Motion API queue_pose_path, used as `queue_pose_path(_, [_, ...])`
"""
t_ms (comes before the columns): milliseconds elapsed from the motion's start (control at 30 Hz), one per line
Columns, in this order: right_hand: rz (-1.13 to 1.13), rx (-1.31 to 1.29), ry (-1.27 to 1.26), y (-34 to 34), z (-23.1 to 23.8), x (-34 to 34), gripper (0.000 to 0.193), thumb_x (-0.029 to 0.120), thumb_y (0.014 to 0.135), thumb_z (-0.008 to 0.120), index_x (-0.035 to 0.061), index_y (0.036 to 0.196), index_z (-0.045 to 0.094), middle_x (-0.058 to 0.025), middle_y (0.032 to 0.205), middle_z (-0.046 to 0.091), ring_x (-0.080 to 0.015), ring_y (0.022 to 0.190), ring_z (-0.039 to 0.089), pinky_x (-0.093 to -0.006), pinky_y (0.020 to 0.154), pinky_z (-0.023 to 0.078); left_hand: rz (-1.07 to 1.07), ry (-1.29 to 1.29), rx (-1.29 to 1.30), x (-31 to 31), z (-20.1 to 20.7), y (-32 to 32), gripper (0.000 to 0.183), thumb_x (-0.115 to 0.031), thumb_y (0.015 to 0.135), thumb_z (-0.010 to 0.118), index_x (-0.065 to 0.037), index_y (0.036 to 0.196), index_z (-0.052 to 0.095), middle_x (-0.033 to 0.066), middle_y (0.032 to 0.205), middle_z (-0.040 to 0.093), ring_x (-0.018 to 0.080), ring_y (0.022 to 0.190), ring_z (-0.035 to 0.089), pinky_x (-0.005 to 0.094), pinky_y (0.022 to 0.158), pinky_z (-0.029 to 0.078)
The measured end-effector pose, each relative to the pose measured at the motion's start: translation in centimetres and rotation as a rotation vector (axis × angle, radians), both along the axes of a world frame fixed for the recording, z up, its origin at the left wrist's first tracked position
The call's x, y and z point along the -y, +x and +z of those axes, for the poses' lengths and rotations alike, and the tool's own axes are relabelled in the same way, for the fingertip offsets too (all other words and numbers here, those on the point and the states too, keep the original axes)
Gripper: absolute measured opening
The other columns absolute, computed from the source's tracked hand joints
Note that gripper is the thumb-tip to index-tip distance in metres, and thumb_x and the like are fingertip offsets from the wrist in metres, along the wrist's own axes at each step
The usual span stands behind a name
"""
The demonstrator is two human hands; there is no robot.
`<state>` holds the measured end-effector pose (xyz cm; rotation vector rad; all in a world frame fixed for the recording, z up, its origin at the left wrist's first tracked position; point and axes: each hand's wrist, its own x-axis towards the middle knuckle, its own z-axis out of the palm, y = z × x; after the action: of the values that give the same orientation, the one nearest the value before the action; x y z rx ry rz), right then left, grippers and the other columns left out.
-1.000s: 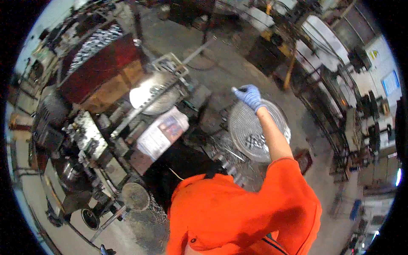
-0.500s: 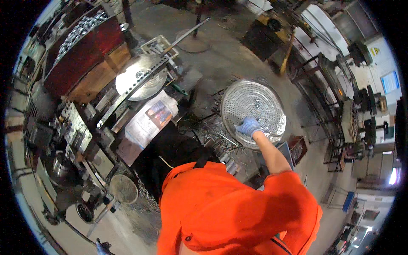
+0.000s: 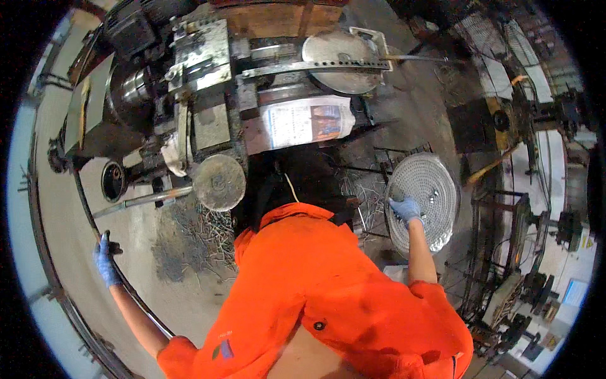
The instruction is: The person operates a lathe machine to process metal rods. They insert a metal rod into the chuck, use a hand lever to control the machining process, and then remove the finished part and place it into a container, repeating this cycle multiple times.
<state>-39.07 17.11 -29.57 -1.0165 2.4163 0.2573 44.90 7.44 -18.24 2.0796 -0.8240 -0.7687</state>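
My right hand [image 3: 406, 209], in a blue-grey glove, is over the left part of a round perforated metal tray [image 3: 424, 170]. Its fingers are drawn together, and what they hold, if anything, is too small to make out. A few small metal pieces [image 3: 433, 196] lie on the tray beyond it. Far to the left, my gloved left hand [image 3: 107, 260] has its fingers apart, with dark fingertips and nothing visible in them. It is beside a long thin dark rod or cable [image 3: 131, 292]; whether they touch is unclear.
A machine with a block-like metal carriage [image 3: 203, 60] stands ahead. It bears a large metal disc [image 3: 344, 50], a perforated bar [image 3: 284, 68] and a printed sheet [image 3: 287, 123]. A round plate [image 3: 219, 182] juts out near me. Long metal shavings [image 3: 218, 237] litter the floor.
The view has turned, so the machine now lies straight ahead. My left hand has come up from the lower edge into fuller view. The right hand is still at the tray.
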Motion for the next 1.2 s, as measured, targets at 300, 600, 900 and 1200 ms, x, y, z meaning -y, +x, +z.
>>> queue_pose_path(300, [-0.262,0.917,-0.999,0.7,8.1,5.8,0.034,0.028,0.086,0.059,-0.0042,0.096,0.064,-0.009,0.085,0.065,-0.016,0.074,0.061,-0.03,0.07,0.049,-0.02,-0.065,-0.016,-1.0,-0.8,0.8,0.034,-0.035,0.08,0.066,-0.003,0.088,0.059,0.0068,0.057,0.055,0.0135,0.044,0.052,0.0261,0.042,0.045])
queue_pose_path(600, [0.909,0.777,-1.016,23.5,21.8,24.4,0.017,0.012,0.077,0.064,-0.0017,0.087,0.067,-0.0123,0.097,0.064,-0.0164,0.092,0.057,-0.0285,0.083,0.043,-0.113,0.072,0.433,-4.7,-0.8,0.4,0.04,-0.037,0.082,0.06,-0.001,0.097,0.057,0.0103,0.072,0.059,0.0208,0.062,0.058,0.0326,0.054,0.046])
queue_pose_path(900, [1.571,0.175,-0.976,41.8,25.4,35.0,0.055,0.056,0.073,0.057,0.0017,0.075,0.068,-0.0219,0.089,0.062,-0.0358,0.088,0.06,-0.0408,0.08,0.048,0.008,0.176,0.267,-11.8,0.0,-3.8,0.041,-0.033,0.083,0.061,-0.002,0.109,0.058,0.006,0.07,0.058,0.0141,0.06,0.055,0.0298,0.056,0.044])
queue_pose_path(1200, [1.534,0.051,-0.611,46.6,23.1,39.1,0.061,0.06,0.066,0.06,0.0006,0.074,0.067,-0.0208,0.073,0.063,-0.0341,0.073,0.062,-0.0391,0.073,0.05,0.056,0.033,0.128,-12.2,-1.6,-3.8,0.033,-0.025,0.085,0.06,-0.001,0.107,0.059,0.0004,0.062,0.054,0.0079,0.053,0.049,0.0242,0.049,0.041])
